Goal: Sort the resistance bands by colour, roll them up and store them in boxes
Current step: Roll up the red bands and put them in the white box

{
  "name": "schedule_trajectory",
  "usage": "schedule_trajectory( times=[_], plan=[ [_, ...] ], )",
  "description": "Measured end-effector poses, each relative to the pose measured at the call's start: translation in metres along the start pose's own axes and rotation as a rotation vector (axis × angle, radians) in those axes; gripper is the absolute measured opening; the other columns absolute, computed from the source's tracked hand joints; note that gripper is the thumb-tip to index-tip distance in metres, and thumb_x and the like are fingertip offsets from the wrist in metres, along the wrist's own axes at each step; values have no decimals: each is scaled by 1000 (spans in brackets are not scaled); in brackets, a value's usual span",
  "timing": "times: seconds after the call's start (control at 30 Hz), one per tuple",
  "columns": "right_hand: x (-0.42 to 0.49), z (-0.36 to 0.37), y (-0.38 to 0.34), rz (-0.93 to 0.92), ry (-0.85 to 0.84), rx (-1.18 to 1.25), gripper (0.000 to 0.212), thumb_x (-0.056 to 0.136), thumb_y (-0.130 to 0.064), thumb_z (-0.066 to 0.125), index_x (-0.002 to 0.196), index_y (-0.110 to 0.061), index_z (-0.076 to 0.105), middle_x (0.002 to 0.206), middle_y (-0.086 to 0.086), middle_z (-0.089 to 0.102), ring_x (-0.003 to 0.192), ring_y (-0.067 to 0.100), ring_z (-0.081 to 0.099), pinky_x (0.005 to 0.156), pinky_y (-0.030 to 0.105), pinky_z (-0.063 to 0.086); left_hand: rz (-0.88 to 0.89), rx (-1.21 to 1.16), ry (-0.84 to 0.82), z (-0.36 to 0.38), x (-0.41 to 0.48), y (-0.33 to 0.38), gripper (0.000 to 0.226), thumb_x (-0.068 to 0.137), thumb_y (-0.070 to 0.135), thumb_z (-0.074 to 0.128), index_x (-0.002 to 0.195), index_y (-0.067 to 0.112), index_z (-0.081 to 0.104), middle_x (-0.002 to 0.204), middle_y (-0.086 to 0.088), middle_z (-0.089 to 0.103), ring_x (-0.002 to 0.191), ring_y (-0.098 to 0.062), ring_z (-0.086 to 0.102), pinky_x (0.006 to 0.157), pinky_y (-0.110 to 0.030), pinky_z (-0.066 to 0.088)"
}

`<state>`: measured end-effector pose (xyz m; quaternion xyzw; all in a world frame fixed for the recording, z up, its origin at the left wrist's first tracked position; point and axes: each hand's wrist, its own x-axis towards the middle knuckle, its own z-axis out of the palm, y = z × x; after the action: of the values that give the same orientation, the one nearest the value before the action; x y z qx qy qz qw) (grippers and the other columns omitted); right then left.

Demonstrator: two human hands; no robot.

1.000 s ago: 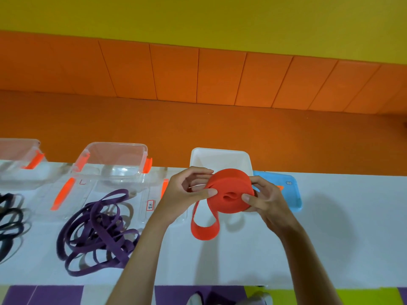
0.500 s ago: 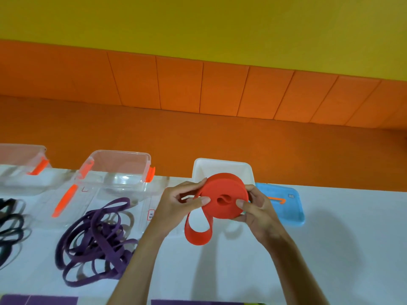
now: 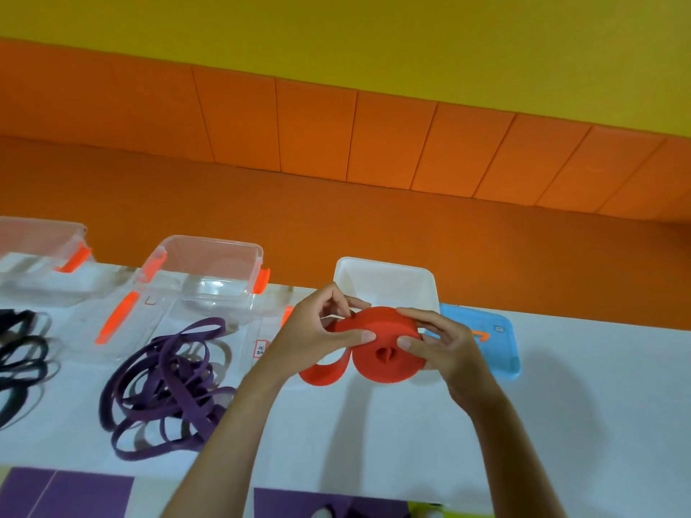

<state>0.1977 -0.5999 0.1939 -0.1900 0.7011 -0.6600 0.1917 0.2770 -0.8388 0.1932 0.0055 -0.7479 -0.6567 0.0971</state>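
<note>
Since likely soft, light and springy, expect the red band (image 3: 389,366) to uncoil; pinched between left hand (image 3: 318,330) and right hand (image 3: 448,347), best squeezed across flat faces.

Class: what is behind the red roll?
The white box stands behind the red roll; its visible part holds nothing. Its near wall is covered by the roll, left hand and right hand.
</note>
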Motion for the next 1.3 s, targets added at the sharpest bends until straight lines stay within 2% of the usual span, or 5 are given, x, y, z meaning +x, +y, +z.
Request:
schedule_trajectory(
  times=[0.27, 0.57, 0.73, 0.93, 1.3],
  plan=[
    [-2, 3, 1, 78, 146, 141, 68, 64, -57, 95, 123, -34, 71, 117, 1, 75, 108, 25, 74, 68, 44, 64, -46, -91, 92, 6, -9, -11, 24, 82, 20, 90, 99, 31, 76, 120, 9, 77, 115, -14, 72, 96, -28, 59],
    [8, 26, 25, 146, 244, 351, 50, 85, -27, 69, 132, -44, 68, 111, -7, 75, 120, 33, 65, 73, 56, 63, -49, -242, 415, 41, -10, -31, 23, 83, 27, 85, 102, 25, 72, 121, 9, 75, 119, -16, 70, 98, -39, 59],
    [17, 32, 33, 182, 363, 505, 36, 93, -17, 69, 124, -34, 73, 122, -6, 69, 121, 32, 59, 70, 62, 62, -90, -229, 432, 53, -6, -31, 44, 82, 34, 88, 123, 39, 74, 130, 16, 58, 120, -11, 65, 84, -18, 58],
    [29, 38, 37, 152, 401, 602, 36, 87, -22, 78, 122, -26, 72, 122, -5, 71, 112, 30, 71, 74, 63, 61, -210, -342, 447, 63, 6, -42, 52, 78, 37, 90, 125, 42, 68, 127, 21, 68, 119, -16, 69, 86, -44, 66],
    [86, -7, 73, 322, 462, 179, 1, 95, -15, 76, 95, -13, 76, 105, -7, 76, 110, 22, 72, 71, 37, 66, -376, -215, 441, 43, 87, -80, 52, 68, 38, 93, 117, 31, 77, 118, 3, 76, 112, -29, 72, 93, -51, 63]
  ],
)
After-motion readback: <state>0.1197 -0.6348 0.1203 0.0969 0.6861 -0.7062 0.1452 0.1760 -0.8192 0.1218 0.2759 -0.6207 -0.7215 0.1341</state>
